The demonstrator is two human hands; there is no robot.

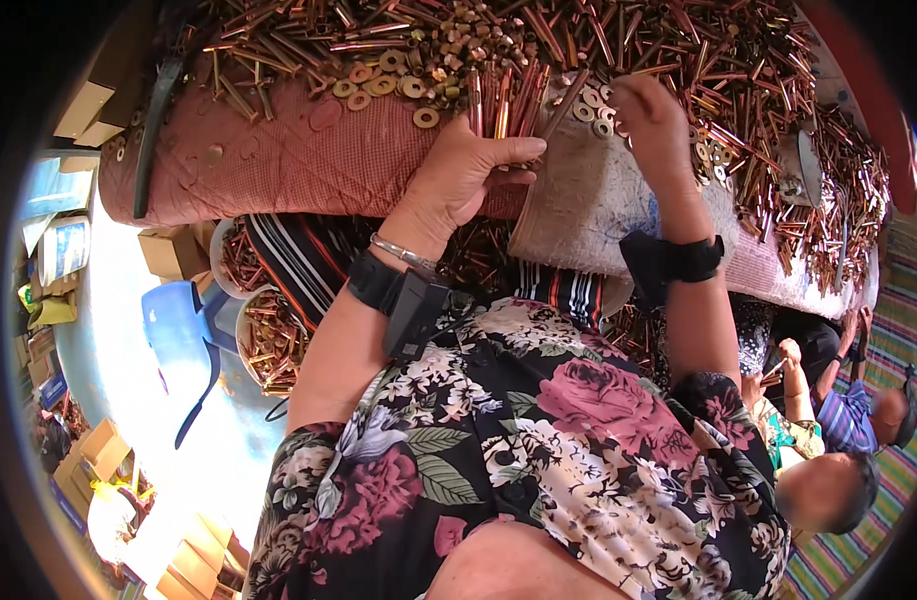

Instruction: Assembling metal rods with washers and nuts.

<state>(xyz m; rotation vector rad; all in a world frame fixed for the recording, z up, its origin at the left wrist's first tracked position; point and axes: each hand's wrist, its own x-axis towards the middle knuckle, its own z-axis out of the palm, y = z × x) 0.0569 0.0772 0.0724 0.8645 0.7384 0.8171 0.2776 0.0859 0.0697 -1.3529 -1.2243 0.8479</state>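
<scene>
Head view, from the left: 2 round white bowls sit low beside the person's knee, the nearer bowl [268, 340] heaped with copper-coloured bolts, the farther bowl [236, 258] partly hidden under the striped cloth [303, 255] but showing the same kind of bolts. Above them a padded work surface covered in reddish checked fabric [278, 165] carries a wide heap of copper bolts [278, 45] along its far edge, with flat brass washers [383, 85] lying loose near the middle. The left hand [463, 170] rests at the front of that surface with its fingers [508, 150] curled together and clamped on a bundle of bolts [503, 100], which stand upright out of the fist, their tips fanned toward the heap; a black strap with a small device [398, 295] and a thin silver bangle [403, 252] circle that wrist. Just right of the bundle lies a pale worn cloth [588, 200] draped over the padding. The right hand [648, 120] is over the pale cloth, near a cluster of silvery washers [598, 110]; its fingertips point down and away, so I cannot tell whether they pinch anything. A black band [678, 260] wraps that wrist. Farther right, more bolts [778, 120] cover the surface, and 2 other people sit at the lower right edge.
</scene>
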